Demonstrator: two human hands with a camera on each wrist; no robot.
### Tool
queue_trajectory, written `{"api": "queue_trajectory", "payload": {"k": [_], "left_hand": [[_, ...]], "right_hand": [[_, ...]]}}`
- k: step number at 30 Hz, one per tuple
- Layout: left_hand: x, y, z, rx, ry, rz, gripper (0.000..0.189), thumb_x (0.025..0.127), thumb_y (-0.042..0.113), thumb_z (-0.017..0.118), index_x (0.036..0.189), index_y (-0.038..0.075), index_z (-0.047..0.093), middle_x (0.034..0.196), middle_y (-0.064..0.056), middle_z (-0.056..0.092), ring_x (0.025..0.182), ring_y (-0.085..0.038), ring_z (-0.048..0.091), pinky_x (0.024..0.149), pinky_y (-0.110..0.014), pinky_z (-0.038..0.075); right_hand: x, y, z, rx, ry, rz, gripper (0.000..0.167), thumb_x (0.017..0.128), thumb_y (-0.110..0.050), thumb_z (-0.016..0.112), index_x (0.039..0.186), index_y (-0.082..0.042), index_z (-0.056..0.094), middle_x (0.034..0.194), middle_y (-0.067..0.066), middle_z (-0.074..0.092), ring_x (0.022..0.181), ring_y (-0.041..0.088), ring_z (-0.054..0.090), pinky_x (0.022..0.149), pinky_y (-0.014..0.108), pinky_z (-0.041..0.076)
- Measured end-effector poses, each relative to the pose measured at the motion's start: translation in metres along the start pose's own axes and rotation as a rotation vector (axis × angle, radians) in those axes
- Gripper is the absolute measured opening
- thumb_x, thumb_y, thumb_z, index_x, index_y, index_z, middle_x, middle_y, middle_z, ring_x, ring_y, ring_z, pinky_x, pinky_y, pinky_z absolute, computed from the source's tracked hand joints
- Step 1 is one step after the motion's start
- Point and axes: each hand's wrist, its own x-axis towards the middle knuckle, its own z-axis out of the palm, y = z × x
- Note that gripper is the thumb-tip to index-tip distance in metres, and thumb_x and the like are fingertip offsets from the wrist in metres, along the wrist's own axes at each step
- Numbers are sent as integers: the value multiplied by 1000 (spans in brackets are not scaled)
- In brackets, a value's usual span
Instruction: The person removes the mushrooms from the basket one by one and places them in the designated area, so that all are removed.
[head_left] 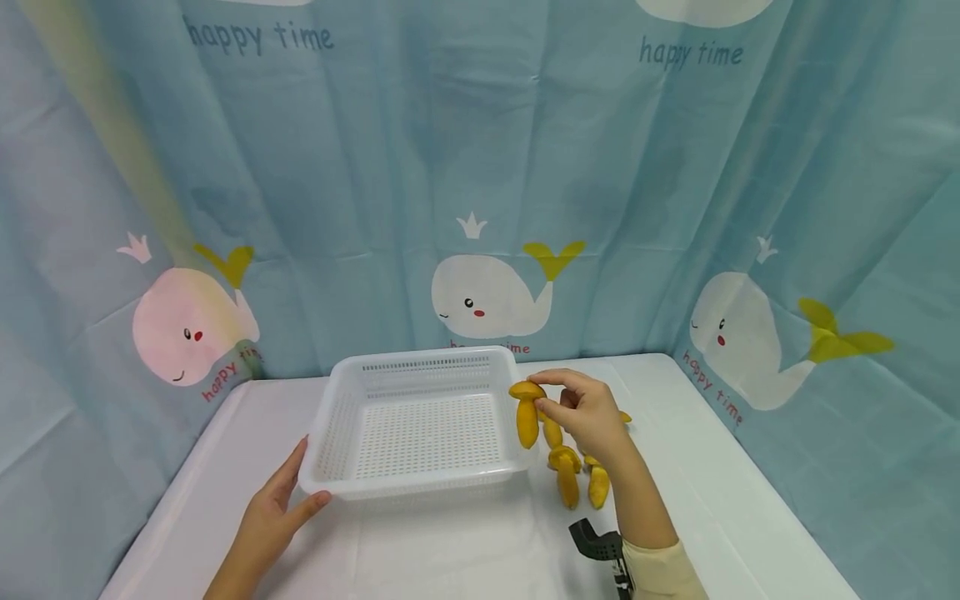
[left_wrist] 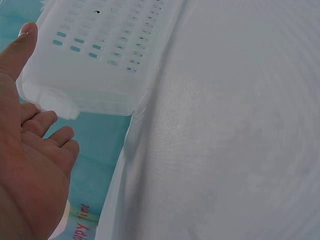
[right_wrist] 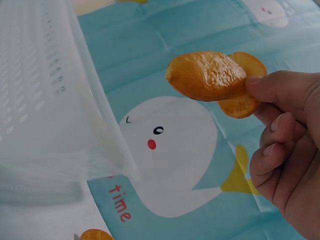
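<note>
My right hand pinches a yellow mushroom between thumb and fingers, just off the right rim of a white plastic basket. The mushroom hangs cap up, its thick stem pointing down. In the right wrist view the thumb presses on the mushroom close to its cap, with the other fingers curled behind. At the basket's front left corner rests my left hand, thumb along the front and fingers along the left side. No mushroom shows inside the basket, whose floor is a perforated grid.
Several more mushrooms lie on the white tablecloth right of the basket, some partly hidden behind my right hand and forearm. A black strap mount sits at my right wrist. Blue curtains with whale prints enclose the table's back and sides.
</note>
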Motion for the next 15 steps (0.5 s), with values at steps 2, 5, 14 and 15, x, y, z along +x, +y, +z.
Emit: {"api": "queue_trajectory", "payload": {"k": [2, 5, 14, 15], "left_hand": [[1, 1, 0, 3, 1, 10, 92, 93, 32, 78, 164, 35, 19, 169, 0, 20, 154, -39, 18, 113, -70, 29], [2, 1, 1, 19, 7, 39, 90, 94, 32, 77, 164, 34, 20, 169, 2, 21, 156, -29, 18, 122, -48, 30], [-2, -1, 1, 22, 23, 38, 90, 94, 30, 76, 164, 34, 20, 169, 0, 21, 155, -24, 18, 107, -3, 22], [-2, -1, 0, 20, 20, 31, 90, 94, 30, 76, 164, 34, 20, 169, 1, 20, 155, -27, 17, 114, -11, 25]], "right_hand": [[1, 1, -2, -15, 2, -9, 27, 92, -18, 79, 119, -20, 76, 77, 8, 57, 50, 13, 39, 43, 20, 32], [2, 3, -5, -38, 13, -20, 27, 91, -18, 80, 118, -23, 77, 79, 5, 60, 50, 14, 40, 43, 21, 34], [0, 11, -28, -125, 18, -16, 27, 92, -19, 79, 117, -28, 76, 76, 3, 59, 52, 18, 42, 44, 22, 35], [-1, 12, -31, -137, 19, -18, 27, 92, -19, 79, 117, -28, 76, 75, 3, 58, 52, 18, 42, 44, 22, 34]]}}
